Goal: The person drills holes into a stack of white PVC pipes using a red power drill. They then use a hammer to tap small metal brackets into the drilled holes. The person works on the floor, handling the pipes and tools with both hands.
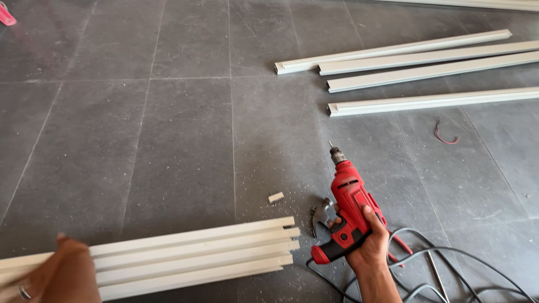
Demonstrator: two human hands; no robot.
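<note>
Down at about five o'clock in the head view, the right hand (370, 247) has its fingers (371, 216) wrapped tight around the handle of a red electric drill (349, 202). The drill is tilted, its bit and dark chuck aiming toward twelve o'clock, its red-and-black butt toward seven. A black power cable (449, 269) loops over the grey tiled floor (168, 140) at four o'clock from the hand. A claw hammer (321, 212) lies just beside the drill at its nine o'clock, partly hidden behind it.

At about eight o'clock in the view, the left hand (64, 275) is blurred and rests on a bundle of pale channel strips (202, 255) lying side by side on the floor; a ring shows on one finger, but I cannot tell whether that hand is clasping the strips or only pressing on them. A small pale offcut (275, 197) sits apart from the bundle's end, at its twelve o'clock.

Up at one to two o'clock, well apart from both hands, four more long white channel strips (426, 73) lie roughly parallel. A thin red wire scrap (445, 134) curls on the floor below them.
</note>
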